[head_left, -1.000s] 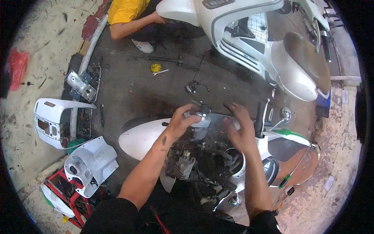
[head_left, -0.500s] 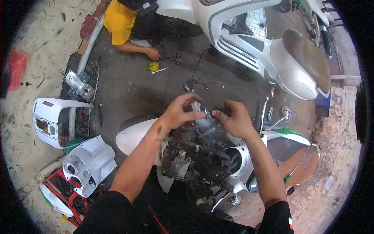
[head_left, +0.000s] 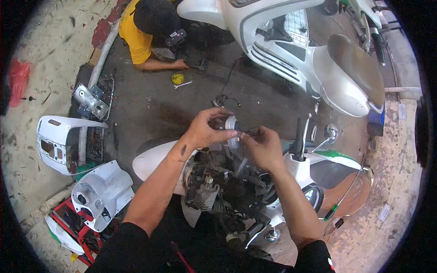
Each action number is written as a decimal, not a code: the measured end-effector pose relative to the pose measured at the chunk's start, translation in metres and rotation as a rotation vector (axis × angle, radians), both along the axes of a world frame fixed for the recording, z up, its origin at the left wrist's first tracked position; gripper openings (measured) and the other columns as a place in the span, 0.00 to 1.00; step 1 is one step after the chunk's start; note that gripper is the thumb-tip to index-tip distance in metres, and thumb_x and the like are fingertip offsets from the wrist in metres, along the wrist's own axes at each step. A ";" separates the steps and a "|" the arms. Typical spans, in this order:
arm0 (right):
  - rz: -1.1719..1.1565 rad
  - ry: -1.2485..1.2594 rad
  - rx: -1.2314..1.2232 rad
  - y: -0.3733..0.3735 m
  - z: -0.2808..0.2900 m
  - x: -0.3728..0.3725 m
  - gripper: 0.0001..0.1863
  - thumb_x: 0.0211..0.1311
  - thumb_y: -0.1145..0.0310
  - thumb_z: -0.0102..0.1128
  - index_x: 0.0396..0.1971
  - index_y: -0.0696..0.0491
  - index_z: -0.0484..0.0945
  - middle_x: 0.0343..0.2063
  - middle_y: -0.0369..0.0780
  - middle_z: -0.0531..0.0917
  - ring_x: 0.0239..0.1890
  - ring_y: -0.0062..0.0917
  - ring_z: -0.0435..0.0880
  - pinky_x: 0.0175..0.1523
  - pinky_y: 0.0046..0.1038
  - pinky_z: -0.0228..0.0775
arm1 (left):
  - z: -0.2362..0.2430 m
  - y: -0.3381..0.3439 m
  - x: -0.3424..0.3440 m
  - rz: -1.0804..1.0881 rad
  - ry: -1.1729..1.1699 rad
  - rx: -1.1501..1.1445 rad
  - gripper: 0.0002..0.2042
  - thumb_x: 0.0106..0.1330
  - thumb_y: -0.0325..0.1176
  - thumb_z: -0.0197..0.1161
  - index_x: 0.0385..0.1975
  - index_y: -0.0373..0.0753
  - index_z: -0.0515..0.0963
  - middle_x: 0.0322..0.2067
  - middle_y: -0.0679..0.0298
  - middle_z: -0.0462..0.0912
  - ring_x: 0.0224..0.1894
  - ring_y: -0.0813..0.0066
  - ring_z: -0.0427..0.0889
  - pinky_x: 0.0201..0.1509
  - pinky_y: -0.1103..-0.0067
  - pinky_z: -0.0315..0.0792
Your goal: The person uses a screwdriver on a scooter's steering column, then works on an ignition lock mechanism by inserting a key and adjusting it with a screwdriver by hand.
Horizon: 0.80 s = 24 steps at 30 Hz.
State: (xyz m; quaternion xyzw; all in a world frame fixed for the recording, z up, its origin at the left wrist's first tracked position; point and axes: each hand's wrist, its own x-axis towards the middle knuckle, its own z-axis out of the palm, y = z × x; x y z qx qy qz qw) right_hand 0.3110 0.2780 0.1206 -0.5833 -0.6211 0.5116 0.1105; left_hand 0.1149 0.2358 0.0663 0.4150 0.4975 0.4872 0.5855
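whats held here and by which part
The left hand holds a pale, rounded part by its left side; the right hand is at its right edge, grip unclear.

1. The head view comes from the left of two fisheye cameras worn side by side, facing down over the wearer's own arms.
2. It stands upright: black sleeves [head_left: 120, 243] enter from 7 and 5 o'clock, and 12 o'clock points away from the body.
3. Close to the lens are the left hand [head_left: 210, 129], about central, and the right hand [head_left: 265, 148], between 3 and 4 o'clock; an opened scooter [head_left: 255, 184] lies below them.
4. Farther off: a white scooter [head_left: 282, 59] at 1 o'clock, a person in yellow [head_left: 139, 43] at 11.
5. The wide lens bows a pipe [head_left: 104, 52] at 10 o'clock; black closes the corners.
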 end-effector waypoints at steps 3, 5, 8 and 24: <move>-0.142 0.167 -0.307 0.001 0.012 -0.004 0.14 0.56 0.66 0.66 0.30 0.63 0.77 0.25 0.44 0.83 0.27 0.22 0.78 0.35 0.29 0.70 | 0.014 0.001 -0.004 -0.033 0.140 0.028 0.26 0.46 0.39 0.75 0.44 0.32 0.78 0.38 0.59 0.82 0.42 0.73 0.79 0.47 0.75 0.73; -0.089 0.125 -0.190 0.000 0.010 0.000 0.13 0.56 0.66 0.65 0.31 0.63 0.77 0.26 0.44 0.83 0.28 0.23 0.79 0.35 0.28 0.70 | 0.017 0.002 -0.007 -0.038 0.330 0.137 0.26 0.46 0.41 0.75 0.42 0.31 0.79 0.38 0.57 0.82 0.42 0.70 0.80 0.49 0.74 0.73; 0.079 0.073 0.106 -0.009 0.013 0.006 0.14 0.57 0.67 0.64 0.32 0.64 0.76 0.28 0.43 0.83 0.29 0.23 0.79 0.37 0.28 0.71 | 0.021 0.011 -0.015 -0.127 0.190 -0.088 0.27 0.46 0.38 0.75 0.46 0.33 0.78 0.42 0.59 0.82 0.46 0.72 0.78 0.55 0.75 0.70; -0.002 0.023 0.203 -0.029 0.045 0.015 0.12 0.61 0.63 0.61 0.34 0.59 0.79 0.23 0.42 0.82 0.26 0.30 0.79 0.35 0.27 0.70 | 0.053 0.051 -0.009 -0.593 0.236 -0.399 0.32 0.60 0.57 0.60 0.50 0.31 0.76 0.51 0.53 0.78 0.54 0.66 0.74 0.57 0.75 0.66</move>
